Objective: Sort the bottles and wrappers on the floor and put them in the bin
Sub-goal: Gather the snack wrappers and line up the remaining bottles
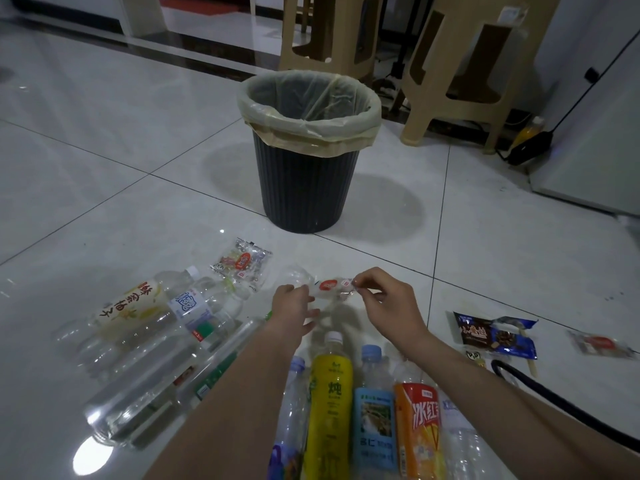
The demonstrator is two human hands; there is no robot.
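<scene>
Before bin [304, 188], left hand [294, 306] and right hand [384, 299] pinching clear wrapper [332, 287]

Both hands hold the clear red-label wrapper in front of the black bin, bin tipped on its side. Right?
No: head view shows the black bin standing upright. The left hand and right hand do hold the clear red-label wrapper in front of it.

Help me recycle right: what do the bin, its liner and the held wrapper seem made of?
Bin: likely hard plastic, dark, matte, ribbed walls. Liner: thin yellowish translucent film, crinkled over the rim. Wrapper: clear glossy plastic film, glinting, red print.
</scene>
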